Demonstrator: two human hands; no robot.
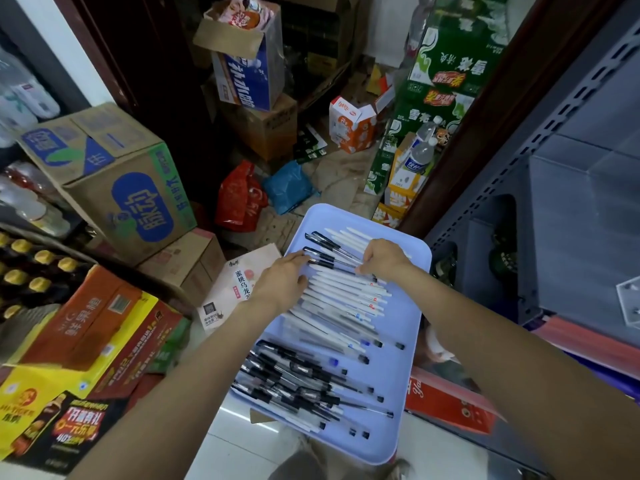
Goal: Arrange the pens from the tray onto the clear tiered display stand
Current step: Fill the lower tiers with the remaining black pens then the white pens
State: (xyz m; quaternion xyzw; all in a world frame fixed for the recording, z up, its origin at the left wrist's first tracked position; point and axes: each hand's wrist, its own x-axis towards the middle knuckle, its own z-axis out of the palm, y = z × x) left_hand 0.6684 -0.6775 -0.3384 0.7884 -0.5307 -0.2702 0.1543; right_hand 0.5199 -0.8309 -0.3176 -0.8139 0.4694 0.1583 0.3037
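A pale blue tray [408, 375] lies in front of me, covered with several pens: white ones [346, 299] across the middle and far end, black-capped ones [294, 379] at the near end. My left hand [282, 280] lies on the left ends of the white pens, fingers stretched toward a black pen [322, 254]. My right hand [382, 256] curls its fingers over the right ends of the same pens and pinches them. A corner of a clear stand [630, 299] shows at the right edge.
Cardboard boxes [114, 181] and drink cartons [79, 344] crowd the left. Green cases [446, 74] stack up beyond the tray on the right. A grey metal shelf unit [561, 209] stands at the right. Red and blue plastic bags [242, 199] lie on the floor beyond the tray.
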